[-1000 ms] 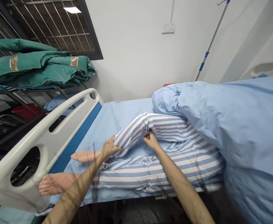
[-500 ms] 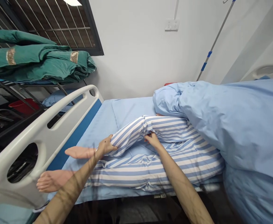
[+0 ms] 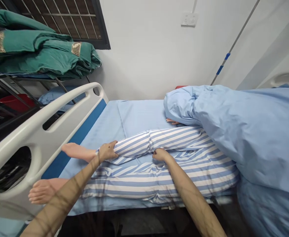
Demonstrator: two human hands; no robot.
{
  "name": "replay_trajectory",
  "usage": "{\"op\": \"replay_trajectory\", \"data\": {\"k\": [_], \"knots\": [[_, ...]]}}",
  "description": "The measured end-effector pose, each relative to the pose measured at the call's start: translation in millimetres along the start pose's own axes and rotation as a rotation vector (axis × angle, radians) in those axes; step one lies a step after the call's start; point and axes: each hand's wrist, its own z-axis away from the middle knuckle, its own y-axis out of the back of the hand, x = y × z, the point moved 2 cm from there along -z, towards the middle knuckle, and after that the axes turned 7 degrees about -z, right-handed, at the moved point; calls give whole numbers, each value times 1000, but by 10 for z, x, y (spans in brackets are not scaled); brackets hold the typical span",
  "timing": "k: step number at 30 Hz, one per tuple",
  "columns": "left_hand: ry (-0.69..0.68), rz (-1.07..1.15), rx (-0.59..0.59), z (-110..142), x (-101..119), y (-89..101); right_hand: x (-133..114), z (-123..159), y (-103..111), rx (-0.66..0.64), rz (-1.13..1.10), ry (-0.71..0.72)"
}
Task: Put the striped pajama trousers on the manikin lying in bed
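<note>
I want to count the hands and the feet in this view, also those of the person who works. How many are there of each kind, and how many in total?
Person's hands: 2 (left hand, right hand)
Manikin's feet: 2
Manikin's hand: 1
Total: 5
</note>
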Motion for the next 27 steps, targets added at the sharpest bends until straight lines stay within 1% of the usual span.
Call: {"op": "replay_trajectory", "data": {"k": [3, 7, 10, 13, 16, 18, 20, 22, 23, 25, 26, 27], "knots": [[-25, -89, 48, -114, -34, -4, -5, -27, -26, -19, 20, 27], [-81, -130, 70, -318, -81, 17, -7, -75, -81, -150, 39, 26], [-84, -136, 85, -424, -111, 11, -22, -86, -89, -191, 17, 5], [-71, -124, 99, -430, -94, -26, -38, -72, -72, -216, -12, -23], [-14, -114, 189, -333, -30, -58, -41, -51, -52, -242, -36, -35], [38, -101, 276, -201, 14, -61, -33, -39, -44, -254, -55, -43], [75, -38, 363, 11, 39, -48, -23, -29, -41, -258, -69, -49], [43, 99, 376, 315, 45, -46, -19, -18, -43, -256, -80, -48], [-13, 183, 339, 495, 48, -61, -22, -10, -44, -254, -86, -48], [-171, 325, 193, 880, 58, -133, -43, 17, -41, -242, -95, -47], [-236, 350, 104, 1064, 60, -189, -64, 38, -32, -231, -96, -47], [-258, 336, 38, 1227, 53, -251, -93, 65, -18, -213, -95, -47]]}}
